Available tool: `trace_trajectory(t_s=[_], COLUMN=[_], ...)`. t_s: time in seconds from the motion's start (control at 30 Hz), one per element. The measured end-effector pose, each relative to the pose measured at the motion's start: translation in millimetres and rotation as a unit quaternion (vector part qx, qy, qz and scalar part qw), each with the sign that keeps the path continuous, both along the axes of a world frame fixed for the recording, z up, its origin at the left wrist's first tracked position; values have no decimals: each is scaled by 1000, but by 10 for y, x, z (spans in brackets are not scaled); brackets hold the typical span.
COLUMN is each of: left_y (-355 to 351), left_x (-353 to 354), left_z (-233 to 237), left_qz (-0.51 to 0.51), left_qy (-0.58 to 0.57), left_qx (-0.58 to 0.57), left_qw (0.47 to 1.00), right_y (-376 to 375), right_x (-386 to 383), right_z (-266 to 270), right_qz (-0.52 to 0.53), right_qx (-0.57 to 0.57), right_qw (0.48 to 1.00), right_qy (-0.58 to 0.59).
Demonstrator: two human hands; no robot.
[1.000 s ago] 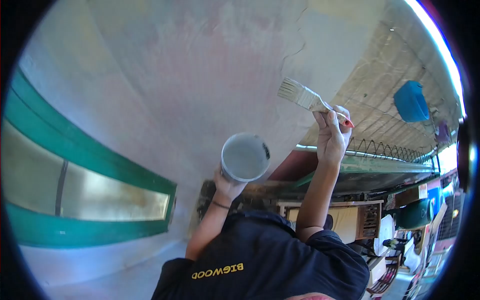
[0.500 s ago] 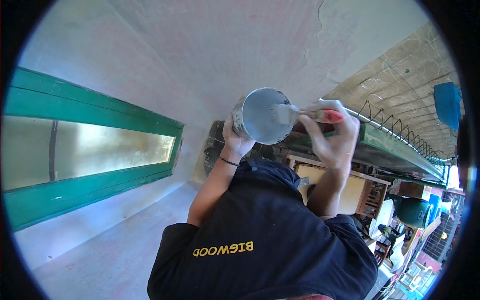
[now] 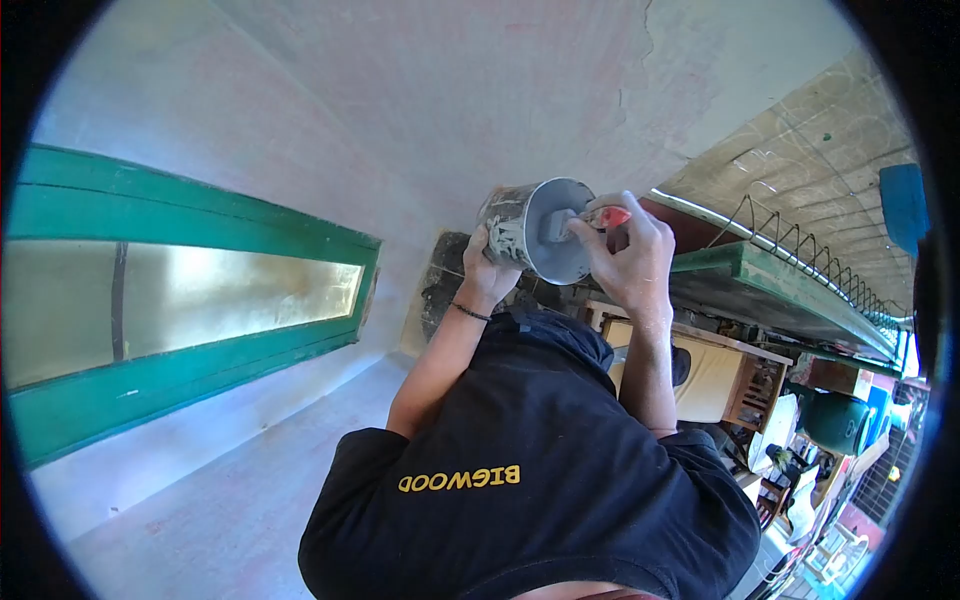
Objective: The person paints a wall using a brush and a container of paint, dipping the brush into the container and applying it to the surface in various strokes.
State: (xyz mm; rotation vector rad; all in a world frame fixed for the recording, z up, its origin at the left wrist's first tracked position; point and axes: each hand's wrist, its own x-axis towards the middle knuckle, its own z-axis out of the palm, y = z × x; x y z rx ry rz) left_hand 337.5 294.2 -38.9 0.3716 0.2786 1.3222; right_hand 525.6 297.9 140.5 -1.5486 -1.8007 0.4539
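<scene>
"Left hand [image 3: 490,272]?"
"Half curled, cupping the bucket [image 3: 509,222] from beneath and the side. Far fingers hidden. Bucket tilted, mouth toward the right hand [image 3: 642,262]."
"And that one?"
"Thumb and fingers pinched on the red handle of the brush [image 3: 608,216]. Brush head inside the bucket; contact with its inner wall, cannot tell."

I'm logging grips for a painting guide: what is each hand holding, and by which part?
The left hand holds a bucket by its outer wall; the right hand grips a paintbrush by its handle.
</scene>
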Motion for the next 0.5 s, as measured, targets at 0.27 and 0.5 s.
trace_trajectory(t_s=[0.27, 0.5], left_y=[-26, -41], left_x=[10, 6], left_z=[71, 39], left_qz=[-16, -22], left_qy=[11, 12], left_qx=[-20, -4], left_qw=[1000, 1000], right_y=[-51, -120], right_x=[8, 14], right_z=[-127, -121], right_qz=[-3, 3], right_qx=[32, 8], right_qw=[999, 1000], right_qy=[-4, 6])
